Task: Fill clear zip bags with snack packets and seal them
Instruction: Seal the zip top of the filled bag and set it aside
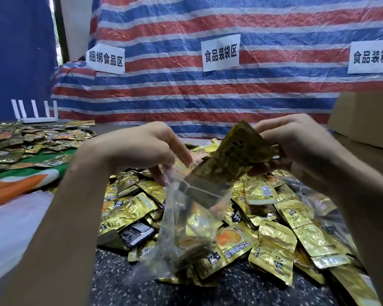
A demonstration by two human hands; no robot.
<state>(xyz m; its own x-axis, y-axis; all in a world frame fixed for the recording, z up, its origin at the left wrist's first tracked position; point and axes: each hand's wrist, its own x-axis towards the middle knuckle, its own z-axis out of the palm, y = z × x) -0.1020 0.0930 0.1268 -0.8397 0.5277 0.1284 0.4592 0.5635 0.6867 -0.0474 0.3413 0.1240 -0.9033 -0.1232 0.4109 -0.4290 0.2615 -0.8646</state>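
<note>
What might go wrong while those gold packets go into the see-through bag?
1. The packets in the right hand are only partway in and tilted, so a corner might catch on the mouth of the bag.
2. The left hand pinches just one edge of the bag, so the thin plastic may slip or fold shut.
3. Anything dropped would land in the pile below and get mixed up.
</note>
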